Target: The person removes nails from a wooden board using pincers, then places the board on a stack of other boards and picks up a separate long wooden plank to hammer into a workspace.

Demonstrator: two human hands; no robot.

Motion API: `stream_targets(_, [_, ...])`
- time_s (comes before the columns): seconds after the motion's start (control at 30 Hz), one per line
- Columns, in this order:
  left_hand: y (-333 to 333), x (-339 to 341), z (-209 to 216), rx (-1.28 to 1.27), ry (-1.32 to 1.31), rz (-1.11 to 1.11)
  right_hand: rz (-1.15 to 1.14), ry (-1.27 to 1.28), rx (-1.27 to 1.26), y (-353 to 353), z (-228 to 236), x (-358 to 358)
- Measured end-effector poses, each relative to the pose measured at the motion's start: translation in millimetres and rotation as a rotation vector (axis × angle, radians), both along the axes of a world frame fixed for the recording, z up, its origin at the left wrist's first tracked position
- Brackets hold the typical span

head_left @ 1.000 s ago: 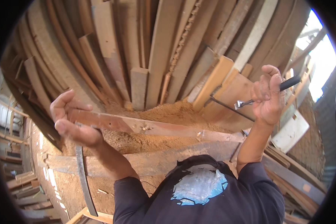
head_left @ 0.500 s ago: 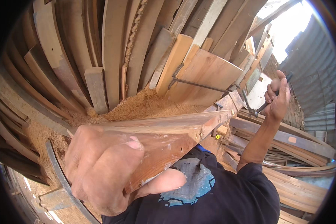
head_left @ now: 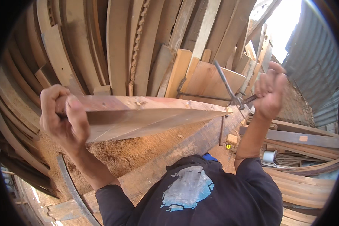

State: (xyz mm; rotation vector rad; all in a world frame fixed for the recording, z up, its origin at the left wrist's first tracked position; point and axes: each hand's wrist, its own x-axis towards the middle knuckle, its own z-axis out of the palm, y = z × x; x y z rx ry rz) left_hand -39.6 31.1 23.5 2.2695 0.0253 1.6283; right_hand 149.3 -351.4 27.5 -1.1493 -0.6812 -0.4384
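Timber crowds this workshop: rough planks point(head_left: 118, 49) lean upright from ten to one o'clock as the worker faces them, and corrugated metal sheeting point(head_left: 314, 71) stands between two and three. Sawdust point(head_left: 135, 160) covers the ground around six o'clock, with a long, weathered beam point(head_left: 184, 150) running across it. At four, more lumber point(head_left: 305, 184) lies in stacks.

The worker, in a dark shirt point(head_left: 229, 196), has the left hand point(head_left: 62, 120) at nine o'clock, thumb on the near side and the other fingers curled over the end of a wide wooden board point(head_left: 154, 113). That board stretches from there toward three, narrow edge up, across the middle. Between two and three, the right hand point(head_left: 269, 92) has its fingers folded around the handle of a metal bar clamp point(head_left: 235, 101), which sits near the board's far end; I can't tell whether they touch.
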Motion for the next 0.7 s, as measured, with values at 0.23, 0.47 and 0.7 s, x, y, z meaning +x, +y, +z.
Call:
stream_targets(0.23, [-58.2,51.5,42.4,0.536,0.275,0.283,0.347,0.000,0.198,9.0,-0.1,19.9])
stream_targets(0.47, [-74.0,91.8,12.8,0.297,0.688,0.350,0.751,-0.099,0.260,42.8,6.1,48.9])
stream_targets(0.7, [-78.0,88.5,15.9,0.289,0.745,0.558,1.076,-0.180,0.456,91.9,-14.0,48.5])
